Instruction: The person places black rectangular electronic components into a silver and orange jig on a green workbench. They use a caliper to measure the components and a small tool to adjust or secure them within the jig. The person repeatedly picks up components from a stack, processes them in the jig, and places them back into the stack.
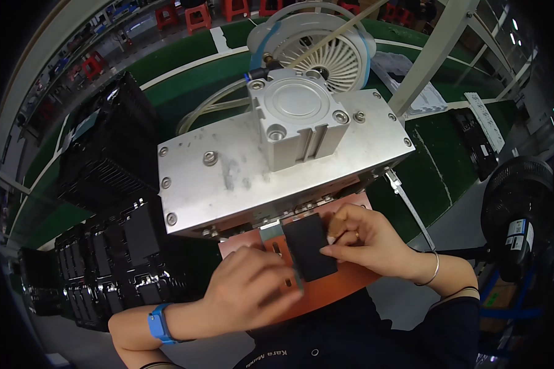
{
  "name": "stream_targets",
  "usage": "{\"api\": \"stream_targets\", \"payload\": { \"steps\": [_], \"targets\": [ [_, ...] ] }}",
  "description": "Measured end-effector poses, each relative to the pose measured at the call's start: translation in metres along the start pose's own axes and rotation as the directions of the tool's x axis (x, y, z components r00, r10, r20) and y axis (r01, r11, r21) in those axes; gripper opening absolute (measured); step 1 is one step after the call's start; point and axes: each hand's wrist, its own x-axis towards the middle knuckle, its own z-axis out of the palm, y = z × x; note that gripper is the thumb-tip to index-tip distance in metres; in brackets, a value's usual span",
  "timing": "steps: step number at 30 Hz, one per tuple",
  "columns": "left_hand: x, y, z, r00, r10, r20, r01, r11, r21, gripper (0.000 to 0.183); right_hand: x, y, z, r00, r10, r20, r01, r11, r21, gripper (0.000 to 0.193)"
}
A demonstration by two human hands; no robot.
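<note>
A thin black rectangular piece (pixel 311 247) lies at a slant in front of the metal press, over an orange work surface (pixel 335 294). Its right edge meets the thumb and bent index finger of my right hand (pixel 375 243), which is closed in a pinch there. To the left of the piece, my left hand (pixel 249 286) hangs over an orange slotted part (pixel 277 247); motion smears its fingers, so whether they hold anything is unclear. The press has a silvery top plate (pixel 221 172) with a square air cylinder (pixel 298 117) on it.
Stacked black plastic trays (pixel 108 141) stand at the left, with filled black trays (pixel 114 264) nearer me. Behind the press is a white fan (pixel 326 58). A metal upright (pixel 434 58) rises at the right, and a black round device (pixel 517 203) sits far right.
</note>
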Motion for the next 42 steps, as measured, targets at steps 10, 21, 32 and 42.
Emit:
{"api": "stream_targets", "payload": {
  "steps": [10, 21, 32, 42],
  "targets": [
    [-0.036, 0.015, -0.027, 0.765, -0.597, 0.241, 0.471, 0.265, -0.841, 0.020, 0.004, -0.007, 0.055, 0.974, -0.147, 0.169, 0.112, 0.973, 0.199, 0.020],
    [-0.192, -0.100, -0.122, 0.348, -0.754, -0.558, 0.683, 0.611, -0.401, 0.040, 0.128, -0.014, 0.183, 0.307, -0.504, 0.807, 0.539, -0.607, -0.584, 0.044],
    [-0.184, -0.077, -0.123, 0.715, -0.571, -0.404, 0.682, 0.696, 0.222, 0.100, 0.168, -0.007, 0.202, 0.281, -0.442, 0.852, 0.468, -0.712, -0.524, 0.038],
    [-0.182, -0.072, -0.125, 0.650, -0.388, -0.653, 0.680, 0.681, 0.273, 0.075, 0.022, -0.022, 0.101, 0.179, -0.645, 0.743, 0.523, -0.577, -0.627, 0.032]
  ]
}}
